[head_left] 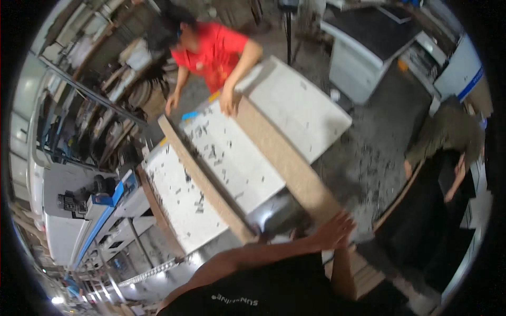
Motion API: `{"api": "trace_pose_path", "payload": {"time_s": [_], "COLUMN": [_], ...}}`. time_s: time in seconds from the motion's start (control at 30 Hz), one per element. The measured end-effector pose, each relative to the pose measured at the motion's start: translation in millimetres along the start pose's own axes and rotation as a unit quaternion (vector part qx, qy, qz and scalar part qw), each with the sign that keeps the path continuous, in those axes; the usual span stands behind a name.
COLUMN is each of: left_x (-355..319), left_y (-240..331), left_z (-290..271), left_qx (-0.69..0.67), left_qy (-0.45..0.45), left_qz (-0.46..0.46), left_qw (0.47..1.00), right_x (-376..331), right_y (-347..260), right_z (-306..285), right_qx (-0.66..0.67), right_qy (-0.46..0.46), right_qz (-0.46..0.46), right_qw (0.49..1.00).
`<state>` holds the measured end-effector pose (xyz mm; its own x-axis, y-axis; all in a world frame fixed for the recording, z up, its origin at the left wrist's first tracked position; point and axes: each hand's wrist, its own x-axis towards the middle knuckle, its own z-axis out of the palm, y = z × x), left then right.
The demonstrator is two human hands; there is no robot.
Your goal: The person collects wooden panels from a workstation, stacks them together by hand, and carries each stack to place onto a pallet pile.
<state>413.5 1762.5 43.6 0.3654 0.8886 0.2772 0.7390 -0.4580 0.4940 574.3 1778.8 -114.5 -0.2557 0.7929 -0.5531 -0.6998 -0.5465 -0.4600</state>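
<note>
Here, low and right of centre in the frame, the left hand (322, 238) and right hand (342, 230) overlap by the lower end of a wide tan board (287, 158); I cannot tell whether either grips it. A co-worker's hand (227, 102) is at its upper end.

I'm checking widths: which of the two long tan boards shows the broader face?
The right board of the pair; the left board looks much narrower.
</note>
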Motion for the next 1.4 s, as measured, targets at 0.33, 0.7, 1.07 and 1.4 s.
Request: {"api": "trace_pose_path", "payload": {"time_s": [0.33, 0.7, 1.07, 1.4], "left_x": [-53, -22, -10, 21], "left_y": [-276, -556, -590, -506], "left_z": [-199, -324, -317, -244], "left_qx": [0.037, 0.385, 0.353, 0.236], "left_qy": [-0.094, -0.294, -0.378, -0.352], "left_qz": [-0.084, -0.107, -0.014, -0.02], "left_qw": [0.991, 0.868, 0.856, 0.905], "right_x": [15, 27, 22, 0], "right_y": [-16, -21, -37, -169], "right_z": [-18, -15, -50, -105], "right_qx": [0.105, -0.014, -0.172, -0.133], "right_qy": [0.016, 0.186, 0.23, 0.305], "right_qz": [0.22, 0.24, 0.198, 0.103], "right_qw": [0.97, 0.953, 0.937, 0.937]}}
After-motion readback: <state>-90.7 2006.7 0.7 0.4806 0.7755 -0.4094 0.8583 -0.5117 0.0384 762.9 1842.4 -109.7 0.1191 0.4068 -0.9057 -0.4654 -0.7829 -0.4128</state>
